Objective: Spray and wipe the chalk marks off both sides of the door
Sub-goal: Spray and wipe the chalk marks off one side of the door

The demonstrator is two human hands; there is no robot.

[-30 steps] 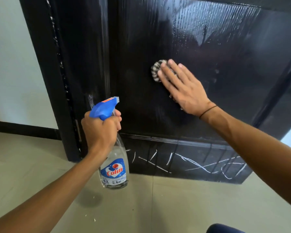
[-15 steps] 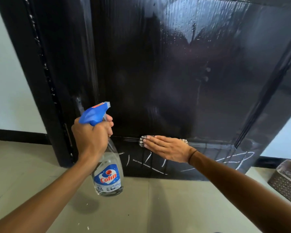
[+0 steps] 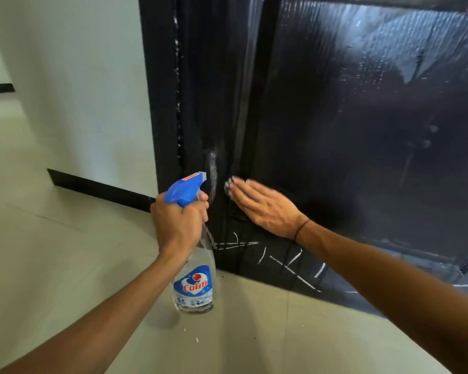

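Low on black door (image 3: 362,130), right hand (image 3: 265,209) flat, fingers straight, pressing striped cloth (image 3: 229,186) at panel edge to scrub. Left hand (image 3: 177,221) grips spray bottle (image 3: 193,265) upright, nozzle doorward, ready. Chalk marks (image 3: 289,265) remain at 5 o'clock, unwiped.

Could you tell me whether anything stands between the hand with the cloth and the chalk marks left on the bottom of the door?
Nothing visible does. The right hand presses the cloth flat on the door, and the chalk marks lie just below it on bare panel. The spray bottle, gripped by the left hand, hangs off to the left.
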